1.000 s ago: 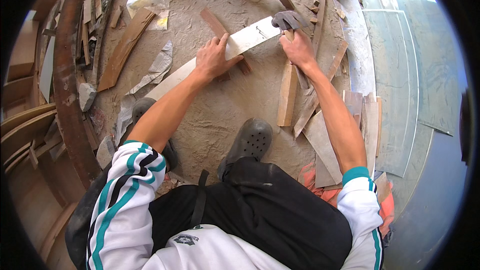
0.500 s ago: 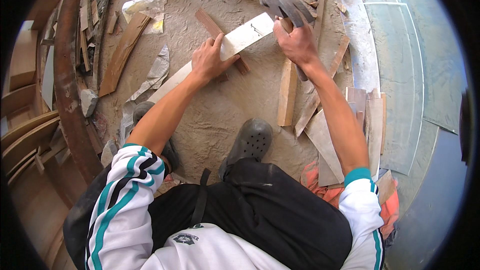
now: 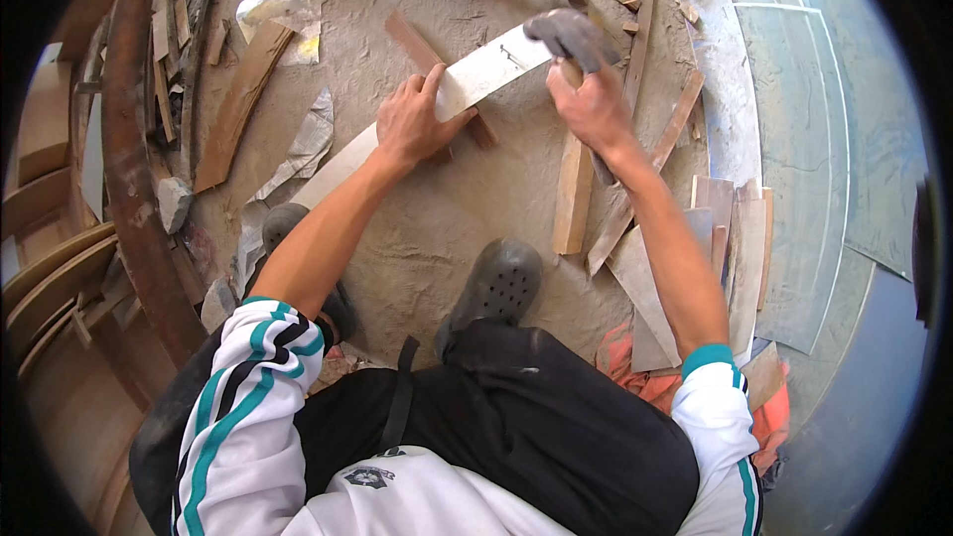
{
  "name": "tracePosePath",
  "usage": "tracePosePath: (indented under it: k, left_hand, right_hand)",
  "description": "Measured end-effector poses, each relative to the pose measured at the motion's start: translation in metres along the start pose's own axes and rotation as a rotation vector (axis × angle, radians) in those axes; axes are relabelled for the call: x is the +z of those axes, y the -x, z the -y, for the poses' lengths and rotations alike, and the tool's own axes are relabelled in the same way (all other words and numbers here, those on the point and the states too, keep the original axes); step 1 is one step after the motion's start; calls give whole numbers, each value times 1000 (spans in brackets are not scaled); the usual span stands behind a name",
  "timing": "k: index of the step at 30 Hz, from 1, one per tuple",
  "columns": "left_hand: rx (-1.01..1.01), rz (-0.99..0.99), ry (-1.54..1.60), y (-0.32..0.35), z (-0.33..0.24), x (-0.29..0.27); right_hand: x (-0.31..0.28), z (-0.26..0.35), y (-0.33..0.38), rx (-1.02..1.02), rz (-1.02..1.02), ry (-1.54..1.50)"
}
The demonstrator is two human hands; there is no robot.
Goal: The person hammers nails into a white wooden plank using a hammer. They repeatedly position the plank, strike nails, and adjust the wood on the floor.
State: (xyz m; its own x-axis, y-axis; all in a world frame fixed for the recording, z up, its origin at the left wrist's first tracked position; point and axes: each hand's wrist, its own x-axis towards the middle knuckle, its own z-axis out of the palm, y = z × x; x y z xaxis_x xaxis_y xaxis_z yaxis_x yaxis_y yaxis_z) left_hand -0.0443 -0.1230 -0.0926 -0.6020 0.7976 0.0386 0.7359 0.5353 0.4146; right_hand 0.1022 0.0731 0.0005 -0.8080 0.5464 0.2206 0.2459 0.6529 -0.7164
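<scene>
My left hand [image 3: 417,119] is wrapped over a long white board [image 3: 476,74], holding it at a slant. Beyond that hand, what look like bent nails [image 3: 509,57] stick up from the board's far end. A brown wood strip [image 3: 412,42] lies crosswise under the board. In my right hand [image 3: 594,109] is a claw hammer [image 3: 571,38], gripped by its handle, the fingers closed round it. The dark hammer head is motion-blurred and overlaps the tip of the board; whether it touches cannot be told.
Loose timber pieces [image 3: 571,194] lie to the right, beside glass-like sheets [image 3: 794,159]. A brown plank [image 3: 238,104] and a grey stone [image 3: 174,203] are at left, near a rusty beam [image 3: 134,139]. My clog [image 3: 501,278] rests on the dusty ground.
My right hand and the hammer have shifted slightly nearer to me, with the hammer head now over the board's tip. The left hand and board stay nearly in place.
</scene>
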Motion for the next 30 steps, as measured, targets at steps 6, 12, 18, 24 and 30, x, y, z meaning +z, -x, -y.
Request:
tracePosePath:
  k: [6, 12, 18, 24, 30]
  left_hand:
    - [6, 5, -7, 0, -2, 0]
    - [-39, 46, -3, 0, -5, -2]
    - [-52, 48, 5, 4, -3, -4]
    - [-2, 8, 45, 0, -4, 0]
    - [-14, -2, -1, 7, 6, -2]
  right_hand:
    - [14, -3, 0, 120, 86, -2]
    - [9, 3, -1, 278, 354, 171]
    - [5, 23, -3, 73, 59, 3]
    - [25, -26, 12, 309, 340, 161]
    - [5, 25, -8, 45, 39, 21]
